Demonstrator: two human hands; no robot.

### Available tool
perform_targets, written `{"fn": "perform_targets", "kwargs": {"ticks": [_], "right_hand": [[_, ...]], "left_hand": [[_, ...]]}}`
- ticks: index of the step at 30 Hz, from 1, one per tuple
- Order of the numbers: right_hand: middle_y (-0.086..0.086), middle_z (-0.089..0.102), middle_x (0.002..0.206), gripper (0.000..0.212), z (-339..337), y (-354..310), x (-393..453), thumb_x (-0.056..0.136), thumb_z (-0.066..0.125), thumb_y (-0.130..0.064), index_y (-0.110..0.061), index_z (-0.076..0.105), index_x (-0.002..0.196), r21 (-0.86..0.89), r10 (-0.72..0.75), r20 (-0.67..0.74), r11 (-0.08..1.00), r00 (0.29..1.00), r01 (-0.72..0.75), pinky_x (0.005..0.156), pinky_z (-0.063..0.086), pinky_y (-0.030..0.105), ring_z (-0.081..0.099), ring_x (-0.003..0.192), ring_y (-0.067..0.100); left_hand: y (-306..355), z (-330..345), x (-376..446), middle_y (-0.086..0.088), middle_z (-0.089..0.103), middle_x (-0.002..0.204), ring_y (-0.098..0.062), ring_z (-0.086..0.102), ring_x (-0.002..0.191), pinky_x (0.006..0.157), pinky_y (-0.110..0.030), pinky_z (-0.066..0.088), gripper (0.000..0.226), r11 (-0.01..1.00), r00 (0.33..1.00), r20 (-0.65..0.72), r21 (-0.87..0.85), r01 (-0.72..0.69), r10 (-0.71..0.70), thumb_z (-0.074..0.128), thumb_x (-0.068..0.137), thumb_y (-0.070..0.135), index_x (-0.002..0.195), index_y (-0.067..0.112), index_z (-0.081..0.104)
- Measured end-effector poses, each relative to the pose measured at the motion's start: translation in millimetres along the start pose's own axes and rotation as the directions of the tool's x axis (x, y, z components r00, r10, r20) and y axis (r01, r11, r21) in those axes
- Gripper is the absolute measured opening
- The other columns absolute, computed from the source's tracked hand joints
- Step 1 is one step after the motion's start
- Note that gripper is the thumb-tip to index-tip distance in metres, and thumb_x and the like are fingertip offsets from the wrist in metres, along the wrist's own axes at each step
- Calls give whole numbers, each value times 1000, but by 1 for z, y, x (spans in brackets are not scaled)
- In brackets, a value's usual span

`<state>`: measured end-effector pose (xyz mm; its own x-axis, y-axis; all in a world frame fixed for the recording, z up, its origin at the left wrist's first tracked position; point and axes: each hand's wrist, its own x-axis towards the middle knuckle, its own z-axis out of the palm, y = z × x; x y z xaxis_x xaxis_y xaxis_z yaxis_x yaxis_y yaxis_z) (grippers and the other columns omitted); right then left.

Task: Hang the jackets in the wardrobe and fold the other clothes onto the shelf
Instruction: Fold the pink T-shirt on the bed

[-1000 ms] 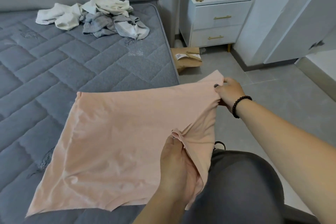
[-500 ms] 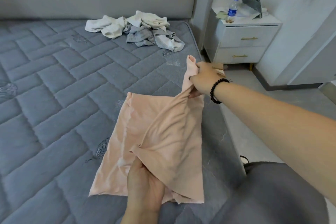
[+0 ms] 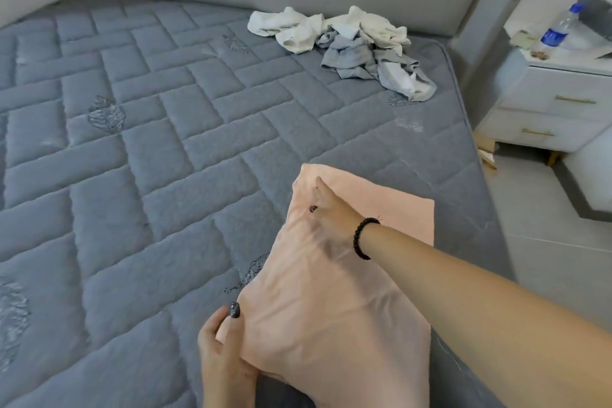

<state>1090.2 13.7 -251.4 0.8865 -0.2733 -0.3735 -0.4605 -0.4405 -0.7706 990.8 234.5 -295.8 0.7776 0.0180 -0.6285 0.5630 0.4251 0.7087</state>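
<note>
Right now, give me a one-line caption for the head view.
Left hand grips the pink garment while right hand lays its fold on the grey mattress.

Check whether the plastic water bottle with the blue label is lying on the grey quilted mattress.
No: the plastic water bottle with the blue label stands on the white bedside cabinet, beside the grey quilted mattress.

A grey quilted mattress (image 3: 159, 149); a white nightstand (image 3: 556, 103) bearing a water bottle (image 3: 559, 30)

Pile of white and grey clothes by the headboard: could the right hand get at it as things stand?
Probably yes: bare mattress lies between the right hand and the pile, though the hand is laid on the pink garment.
</note>
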Motion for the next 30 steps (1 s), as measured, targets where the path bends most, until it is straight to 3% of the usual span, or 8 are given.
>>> {"fn": "perform_targets", "kwargs": {"ticks": [2,6,10,14,17,18,23,30], "right_hand": [[-8,24,155,65,7,16,-13,99,35,-15,-35,3,152,13,-95,20,995,995,95,104,33,25,32,139,10],[-9,1,159,59,17,51,-52,99,36,-28,-20,11,153,-399,-361,-21,858,932,324,119,5,26,-3,144,1],[-1,-25,157,64,39,85,-106,100,18,-45,-24,-15,150,-671,-282,-34,718,959,188,118,-13,35,-28,143,14],[3,-28,155,64,59,101,-143,96,5,-52,-24,-17,149,-738,-205,-63,668,977,93,117,-15,44,-26,143,22],[12,6,159,64,68,101,-166,98,22,-47,-15,16,153,-742,-205,-50,663,977,101,113,5,50,5,146,34],[13,13,159,63,70,101,-169,97,26,-46,-14,22,152,-740,-216,-52,664,975,108,111,9,49,11,145,35],[5,-1,160,62,62,113,-188,97,24,-49,-25,11,153,-705,-215,-65,701,974,107,114,0,42,-2,147,29],[-5,-41,147,63,58,138,-211,98,17,-53,-40,-26,143,-595,-47,-192,800,980,-78,114,-18,37,-33,140,16]], "left_hand": [[15,-4,16,-17,71,106,-26,69,78,60,-34,56,19,994,998,-13,96,-58,60,66,88,23,106,16,67],[10,-6,18,-13,73,96,-23,68,79,62,-32,54,14,983,988,-86,142,-119,132,69,88,12,83,26,71],[18,-3,13,2,67,100,-16,63,87,73,-29,47,26,867,932,-113,419,-269,344,68,87,6,91,31,63],[32,16,3,3,54,134,-18,44,130,102,-35,37,44,337,784,310,773,-537,538,62,87,5,126,22,53],[24,42,1,-18,48,143,-38,39,137,103,-57,37,44,-255,466,750,621,-742,470,63,87,4,131,7,55],[18,50,2,-20,46,145,-41,36,139,104,-61,35,46,-342,435,821,556,-758,371,63,89,8,134,8,54],[-11,53,25,4,-14,162,-19,-28,143,118,-50,-11,53,-468,559,826,521,-714,66,23,102,47,153,39,9],[-9,30,24,1,-18,162,-20,-14,149,120,-40,-7,69,-465,671,715,671,-578,197,-9,89,63,147,30,-27]]}}
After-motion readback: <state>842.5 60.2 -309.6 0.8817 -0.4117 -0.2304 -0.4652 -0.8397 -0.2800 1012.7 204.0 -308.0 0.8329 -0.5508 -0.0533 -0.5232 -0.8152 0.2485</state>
